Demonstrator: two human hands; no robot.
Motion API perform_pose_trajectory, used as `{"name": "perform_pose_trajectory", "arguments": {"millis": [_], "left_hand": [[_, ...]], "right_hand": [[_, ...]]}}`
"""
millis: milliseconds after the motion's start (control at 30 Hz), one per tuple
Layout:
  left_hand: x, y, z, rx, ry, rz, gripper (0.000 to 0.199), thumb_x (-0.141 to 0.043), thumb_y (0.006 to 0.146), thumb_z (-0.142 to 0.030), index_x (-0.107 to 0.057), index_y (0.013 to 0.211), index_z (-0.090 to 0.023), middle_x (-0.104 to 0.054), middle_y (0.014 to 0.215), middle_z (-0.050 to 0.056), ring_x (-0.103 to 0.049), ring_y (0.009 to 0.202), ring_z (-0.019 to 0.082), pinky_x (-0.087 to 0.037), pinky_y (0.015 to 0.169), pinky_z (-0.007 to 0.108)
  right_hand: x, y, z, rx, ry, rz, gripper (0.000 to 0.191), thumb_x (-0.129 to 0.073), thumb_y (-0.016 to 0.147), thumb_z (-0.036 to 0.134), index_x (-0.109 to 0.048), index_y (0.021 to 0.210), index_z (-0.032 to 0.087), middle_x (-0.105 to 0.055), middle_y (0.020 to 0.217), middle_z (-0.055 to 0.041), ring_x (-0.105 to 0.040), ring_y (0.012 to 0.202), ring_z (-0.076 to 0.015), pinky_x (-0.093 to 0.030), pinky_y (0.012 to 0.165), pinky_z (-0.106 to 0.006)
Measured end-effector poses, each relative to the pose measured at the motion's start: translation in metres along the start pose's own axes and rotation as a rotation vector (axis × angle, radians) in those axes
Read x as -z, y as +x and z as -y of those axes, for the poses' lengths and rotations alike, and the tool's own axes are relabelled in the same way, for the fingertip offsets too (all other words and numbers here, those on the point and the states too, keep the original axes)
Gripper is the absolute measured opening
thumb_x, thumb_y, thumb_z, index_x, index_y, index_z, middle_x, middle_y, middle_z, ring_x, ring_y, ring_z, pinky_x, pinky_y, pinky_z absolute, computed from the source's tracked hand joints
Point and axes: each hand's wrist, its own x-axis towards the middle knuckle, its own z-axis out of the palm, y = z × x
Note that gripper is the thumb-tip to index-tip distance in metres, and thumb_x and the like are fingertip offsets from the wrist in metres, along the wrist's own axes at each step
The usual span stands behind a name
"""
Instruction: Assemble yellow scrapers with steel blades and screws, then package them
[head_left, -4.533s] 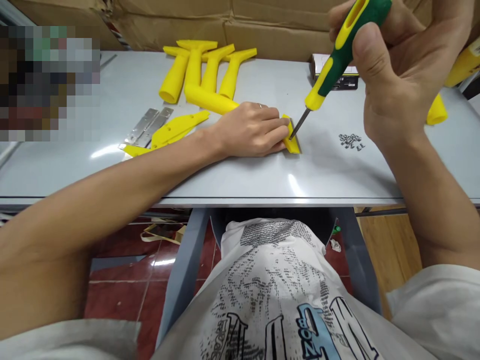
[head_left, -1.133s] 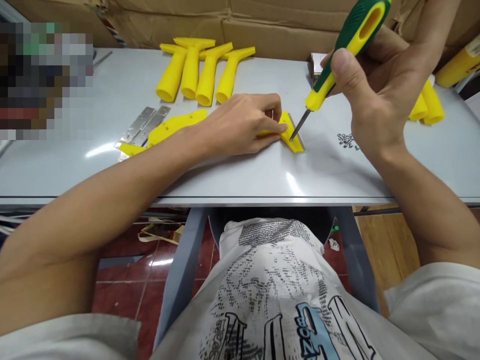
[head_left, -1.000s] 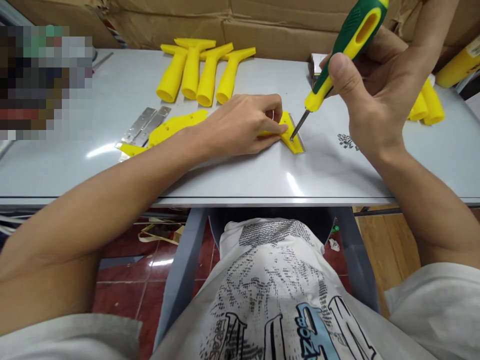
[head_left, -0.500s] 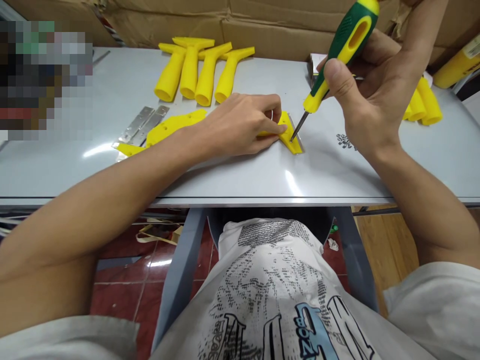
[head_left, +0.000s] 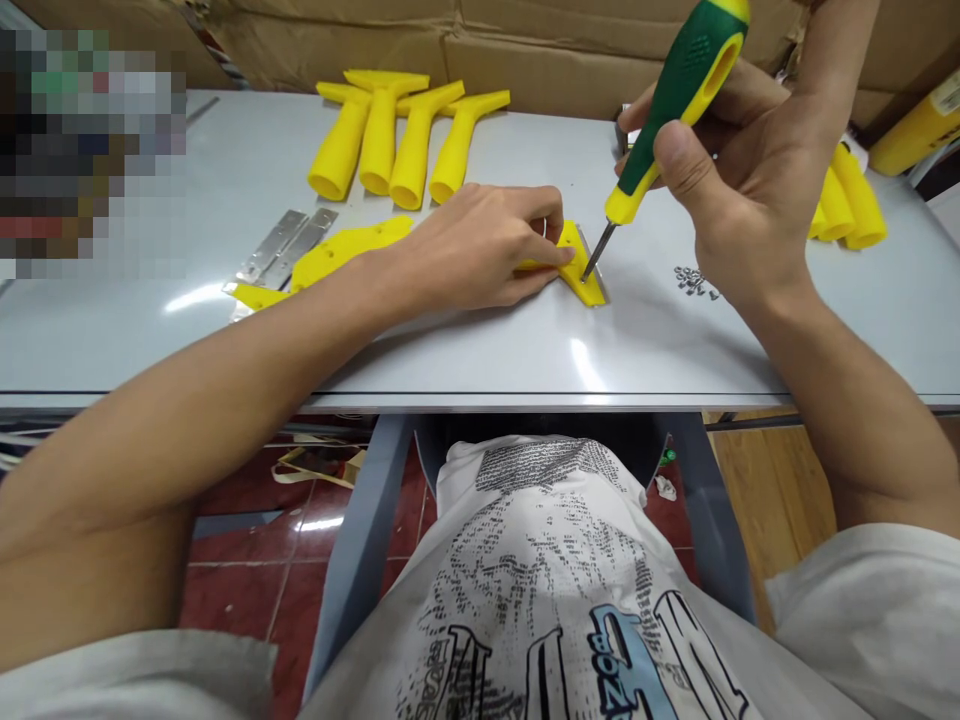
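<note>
My left hand (head_left: pixel 491 245) is closed on a yellow plastic scraper (head_left: pixel 583 285), pressing it to the white table. A thin metal blade (head_left: pixel 602 288) shows along the scraper's far right edge. In my right hand (head_left: pixel 750 190) is a green and yellow screwdriver (head_left: pixel 660 120), tilted, its tip on the scraper's face near the blade. Whether a screw sits under the tip is too small to tell. Small silver screws (head_left: pixel 694 281) lie in a pile beside my right wrist. Yellow plates (head_left: pixel 349 248) and flat metal blades (head_left: pixel 289 245) lie left of my left hand.
Several yellow scraper handles (head_left: pixel 380 135) lie at the back of the table (head_left: pixel 465 365). More yellow handles (head_left: pixel 859 205) are at the right, partly behind my right arm. Cardboard (head_left: pixel 540 60) stands along the back edge. A yellow cylinder (head_left: pixel 919 125) is at the far right.
The screwdriver handle has turned about its axis, showing more green, and shifted slightly left. My right hand has rotated with it. My left hand and the scraper stay put.
</note>
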Motion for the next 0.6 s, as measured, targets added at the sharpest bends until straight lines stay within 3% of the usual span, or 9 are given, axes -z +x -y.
{"name": "perform_pose_trajectory", "arguments": {"millis": [100, 200, 300, 400, 467, 533, 600], "left_hand": [[0.002, 0.001, -0.002, 0.001, 0.03, 0.013, 0.034, -0.051, 0.11, -0.044, -0.082, 0.112, -0.029, -0.073, 0.113, 0.009, -0.065, 0.09, 0.024, -0.045, 0.073, 0.037], [0.003, 0.001, -0.003, -0.019, 0.096, 0.021, 0.035, -0.051, 0.11, -0.044, -0.082, 0.113, -0.028, -0.073, 0.113, 0.009, -0.065, 0.087, 0.023, -0.039, 0.066, 0.036], [0.002, 0.002, -0.003, -0.019, 0.126, 0.019, 0.036, -0.05, 0.111, -0.045, -0.082, 0.114, -0.029, -0.074, 0.112, 0.008, -0.065, 0.086, 0.023, -0.036, 0.064, 0.036], [0.001, 0.002, -0.004, 0.003, 0.123, 0.023, 0.034, -0.052, 0.11, -0.043, -0.082, 0.114, -0.03, -0.074, 0.113, 0.007, -0.065, 0.088, 0.023, -0.038, 0.066, 0.036], [0.002, 0.002, -0.006, 0.014, 0.127, 0.03, 0.034, -0.052, 0.11, -0.043, -0.083, 0.115, -0.03, -0.073, 0.114, 0.008, -0.066, 0.089, 0.024, -0.038, 0.067, 0.036], [0.003, 0.001, -0.008, 0.025, 0.131, 0.038, 0.035, -0.051, 0.11, -0.043, -0.083, 0.114, -0.029, -0.074, 0.114, 0.008, -0.067, 0.09, 0.024, -0.039, 0.067, 0.037], [0.004, 0.001, -0.009, 0.03, 0.137, 0.045, 0.036, -0.051, 0.11, -0.042, -0.084, 0.114, -0.029, -0.074, 0.114, 0.008, -0.068, 0.091, 0.025, -0.038, 0.066, 0.037]], "right_hand": [[0.005, 0.005, 0.007, -0.02, 0.113, 0.064, 0.059, -0.063, 0.102, 0.051, -0.028, 0.148, 0.061, -0.072, 0.127, 0.0146, -0.076, 0.107, -0.017, -0.073, 0.086, -0.04], [0.012, 0.011, 0.017, -0.043, 0.154, 0.178, 0.058, -0.066, 0.102, 0.042, -0.029, 0.145, 0.059, -0.071, 0.138, 0.0199, -0.077, 0.109, -0.015, -0.071, 0.1, -0.047], [0.011, 0.014, 0.019, -0.033, 0.178, 0.182, 0.059, -0.067, 0.102, 0.044, -0.029, 0.143, 0.064, -0.07, 0.139, 0.0231, -0.077, 0.118, -0.0154, -0.069, 0.104, -0.051], [0.002, 0.014, 0.009, 0.026, 0.138, 0.075, 0.06, -0.065, 0.099, 0.061, -0.027, 0.145, 0.068, -0.071, 0.129, 0.0205, -0.077, 0.119, -0.0181, -0.073, 0.09, -0.046], [-0.005, 0.015, 0.0, 0.077, 0.066, -0.056, 0.064, -0.065, 0.093, 0.073, -0.029, 0.146, 0.068, -0.068, 0.118, 0.0165, -0.08, 0.1, -0.0164, -0.072, 0.077, -0.038], [-0.009, 0.016, -0.004, 0.135, -0.046, -0.159, 0.072, -0.07, 0.085, 0.078, -0.034, 0.147, 0.066, -0.063, 0.108, 0.0131, -0.072, 0.072, -0.0091, -0.062, 0.057, -0.025], [-0.008, 0.017, 0.0, 0.15, -0.127, -0.189, 0.065, -0.071, 0.086, 0.076, -0.042, 0.142, 0.063, -0.057, 0.106, 0.0105, -0.057, 0.059, -0.0039, -0.044, 0.045, -0.018]]}}
